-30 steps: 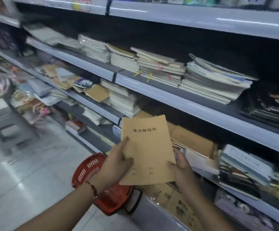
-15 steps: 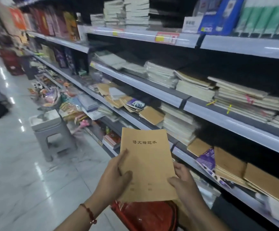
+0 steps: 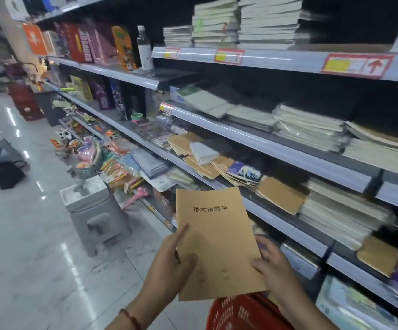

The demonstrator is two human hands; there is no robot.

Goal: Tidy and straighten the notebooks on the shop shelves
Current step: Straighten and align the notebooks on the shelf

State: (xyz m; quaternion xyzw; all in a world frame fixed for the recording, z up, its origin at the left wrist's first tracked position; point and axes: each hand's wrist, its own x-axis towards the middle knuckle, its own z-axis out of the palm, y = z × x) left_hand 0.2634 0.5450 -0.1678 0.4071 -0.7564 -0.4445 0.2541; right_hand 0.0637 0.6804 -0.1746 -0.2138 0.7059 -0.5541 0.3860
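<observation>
The fingers [image 3: 181,234] of the left hand [image 3: 169,260] are curled around the left edge of a brown kraft-paper notebook [image 3: 217,244], thumb pressed on the front cover. The right hand [image 3: 274,270] pinches the notebook's lower right edge, thumb on the cover and the other fingers behind it. The notebook is held upright in the air in front of the shelves, its cover with a line of printed characters facing the viewer. Below the hands sits a red plastic basket [image 3: 243,313]. On the shelf [image 3: 276,217] just behind the notebook, more brown notebooks [image 3: 280,198] lie in loose, slanted piles beside a purple-covered book [image 3: 244,172]. Higher shelves carry stacks of pale notebooks [image 3: 312,129], some wrapped in plastic. To the left, a grey plastic stool [image 3: 95,210] stands on the glossy tiled floor [image 3: 26,234], and a black bag [image 3: 6,173] lies farther down the aisle.
</observation>
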